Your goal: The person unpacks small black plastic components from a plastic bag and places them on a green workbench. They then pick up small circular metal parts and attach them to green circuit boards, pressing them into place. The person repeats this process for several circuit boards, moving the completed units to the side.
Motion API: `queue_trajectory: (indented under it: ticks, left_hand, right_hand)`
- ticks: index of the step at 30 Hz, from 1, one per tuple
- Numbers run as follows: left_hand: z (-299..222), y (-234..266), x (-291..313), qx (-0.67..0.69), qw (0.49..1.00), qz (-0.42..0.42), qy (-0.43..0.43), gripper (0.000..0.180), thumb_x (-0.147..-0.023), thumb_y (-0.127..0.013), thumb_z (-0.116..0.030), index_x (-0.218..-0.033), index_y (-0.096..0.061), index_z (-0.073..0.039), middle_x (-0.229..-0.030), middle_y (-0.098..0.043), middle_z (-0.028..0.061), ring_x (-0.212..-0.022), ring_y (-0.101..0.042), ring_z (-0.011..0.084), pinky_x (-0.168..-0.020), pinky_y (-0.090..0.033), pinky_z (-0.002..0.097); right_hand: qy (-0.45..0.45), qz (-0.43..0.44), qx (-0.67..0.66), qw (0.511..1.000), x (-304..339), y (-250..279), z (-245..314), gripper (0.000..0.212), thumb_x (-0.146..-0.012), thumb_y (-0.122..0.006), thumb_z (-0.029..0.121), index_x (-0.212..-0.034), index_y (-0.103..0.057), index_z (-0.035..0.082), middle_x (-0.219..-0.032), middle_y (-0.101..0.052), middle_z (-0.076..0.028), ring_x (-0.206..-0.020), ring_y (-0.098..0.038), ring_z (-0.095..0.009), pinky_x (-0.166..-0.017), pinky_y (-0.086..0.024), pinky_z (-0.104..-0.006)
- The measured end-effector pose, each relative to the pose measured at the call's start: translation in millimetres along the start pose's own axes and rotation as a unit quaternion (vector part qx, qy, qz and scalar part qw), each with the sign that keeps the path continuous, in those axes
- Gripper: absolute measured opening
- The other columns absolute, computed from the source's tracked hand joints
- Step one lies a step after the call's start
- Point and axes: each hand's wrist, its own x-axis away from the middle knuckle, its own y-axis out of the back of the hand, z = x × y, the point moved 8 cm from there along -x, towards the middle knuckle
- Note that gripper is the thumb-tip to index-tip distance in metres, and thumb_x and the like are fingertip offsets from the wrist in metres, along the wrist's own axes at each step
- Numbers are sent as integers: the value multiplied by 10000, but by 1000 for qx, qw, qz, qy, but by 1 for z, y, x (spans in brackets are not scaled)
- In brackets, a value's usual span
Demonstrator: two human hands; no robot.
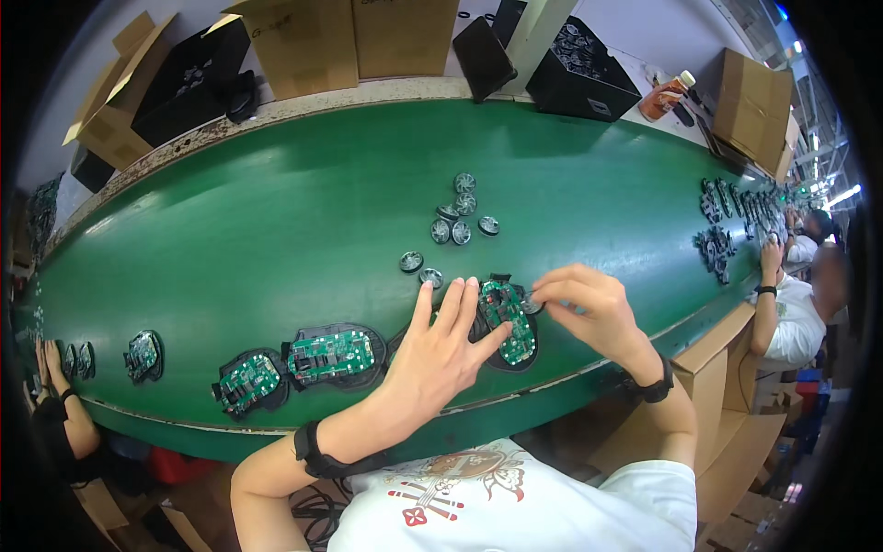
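Note:
My right hand (pixel 596 311) pinches a small grey wheel (pixel 531 304) at the right side of a black housing with a green circuit board (pixel 509 322). The wheel is partly hidden by my fingers. My left hand (pixel 440 342) lies with fingers stretched out, its thumb on that board and its index fingertip close to a loose wheel (pixel 430 277). Beneath my left hand, another black housing is mostly covered. Farther left lie two more housings with boards, a wide one (pixel 331 355) and a smaller one (pixel 249 381). Several loose wheels (pixel 461 232) sit in a cluster beyond my hands.
The green belt (pixel 276 202) runs left to right. Along its far edge stand cardboard boxes (pixel 303 46), a black bin (pixel 584 69) and a bottle (pixel 666 96). Black parts (pixel 716 248) lie at the right near a co-worker (pixel 791 304). Another person's hands (pixel 52 363) are at far left.

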Motion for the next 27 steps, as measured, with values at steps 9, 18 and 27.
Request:
queue_trajectory:
  ticks: [9,18,27]
  left_hand:
    - [-2,3,-3,-28,999,29,11,667,-740,-772,-234,-1383,-596,-268,-1418,-507,242,-1349,-469,348,-1124,-364,578]
    - [-1,2,-6,-39,998,51,3,700,-723,-774,-249,-1394,-578,-284,-1408,-522,238,-1382,-447,329,-1138,-342,590]
    - [7,-1,-10,11,999,51,-2,590,-835,-648,-251,-1421,-570,-251,-1437,-481,237,-1355,-434,338,-1149,-329,607]
  right_hand:
    - [255,40,242,935,-15,-35,30,278,-728,-711,109,-1002,-746,80,-1087,-717,-14,-706,-601,-97,-509,-441,-234]
    - [73,26,160,984,-20,-27,9,442,-747,-721,40,-1188,-699,74,-1144,-709,-36,-781,-646,-185,-589,-562,-308]
    - [71,56,161,983,-17,-35,13,445,-756,-770,80,-1184,-682,-4,-1044,-701,-67,-811,-644,-184,-591,-564,-292]
